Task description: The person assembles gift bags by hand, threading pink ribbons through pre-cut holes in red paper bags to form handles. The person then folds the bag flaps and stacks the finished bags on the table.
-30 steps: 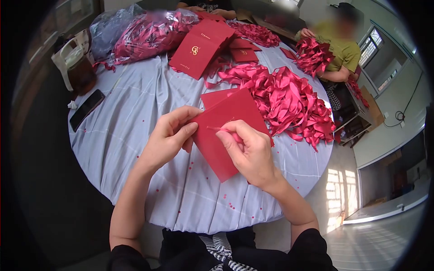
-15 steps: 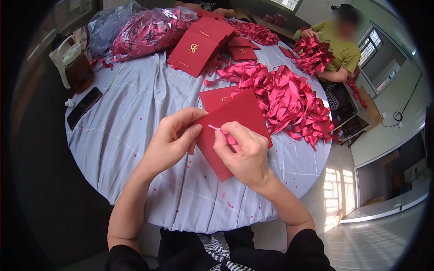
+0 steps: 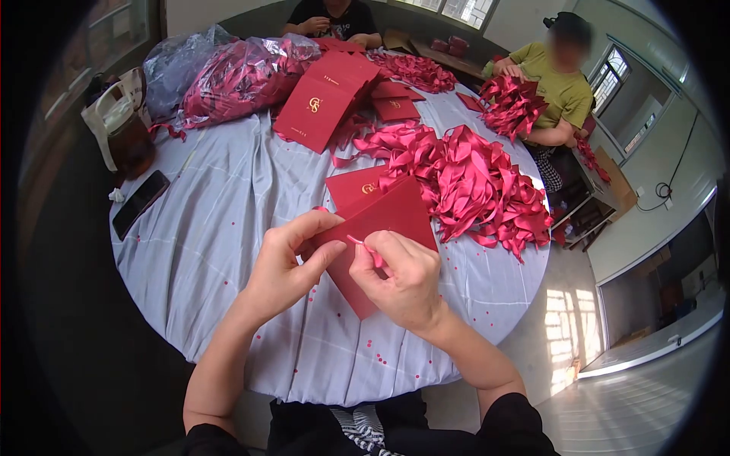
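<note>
A red folded card (image 3: 399, 209) is tilted in front of me above the table. My left hand (image 3: 281, 266) grips its left edge, thumb on the near face and the other fingers partly hidden behind. Close to that thumb, my right hand (image 3: 407, 277) pinches a pink ribbon (image 3: 377, 259) against the card, with a short pale tip poking out toward the left. Whether the tip passes through a hole is too small to tell. Behind lies another red card (image 3: 353, 190) with gold lettering, beside a big heap of red ribbons (image 3: 487, 186).
Larger red cards (image 3: 323, 102) stand farther back beside a plastic bag of ribbons (image 3: 243, 80). A phone (image 3: 141, 204) and a jug-like container (image 3: 125, 133) sit at left. Red dots are scattered on the grey cloth (image 3: 205, 251). Two people work across the table, one holding ribbons (image 3: 511, 106).
The view has tilted up slightly, showing more of the person at the back. My hands and the card sit a little lower in view, and the ribbon tip is nearer my left thumb.
</note>
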Available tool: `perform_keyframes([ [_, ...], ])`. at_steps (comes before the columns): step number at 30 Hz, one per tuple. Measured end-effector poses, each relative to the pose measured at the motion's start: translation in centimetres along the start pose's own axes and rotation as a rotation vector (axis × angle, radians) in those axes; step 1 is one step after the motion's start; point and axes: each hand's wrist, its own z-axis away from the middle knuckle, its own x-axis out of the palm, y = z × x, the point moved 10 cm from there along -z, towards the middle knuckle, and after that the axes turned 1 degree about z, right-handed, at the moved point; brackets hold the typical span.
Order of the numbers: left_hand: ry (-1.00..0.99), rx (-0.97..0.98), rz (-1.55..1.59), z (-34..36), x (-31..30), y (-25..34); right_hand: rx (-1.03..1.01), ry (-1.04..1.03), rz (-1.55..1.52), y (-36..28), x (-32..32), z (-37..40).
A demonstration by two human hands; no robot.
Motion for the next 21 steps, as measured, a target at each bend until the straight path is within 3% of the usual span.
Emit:
perform_keyframes([
  [3, 0.061, 0.209, -0.134, 0.2, 0.0, 1.5, -0.070, 0.028, 0.029, -0.7, -0.2, 0.3],
  [15, 0.040, 0.264, -0.273, 1.0, 1.3, 3.3, 0.066, -0.024, -0.093, 0.4, 0.5, 1.3],
  [17, 0.021, 0.258, -0.278, 1.0, 1.6, 3.3, 0.251, -0.068, -0.287, 1.8, 0.8, 1.6],
  [21, 0.029, 0.392, -0.448, 1.7, 2.7, 4.5, 0.382, -0.098, -0.357, 2.4, 0.7, 1.3],
])
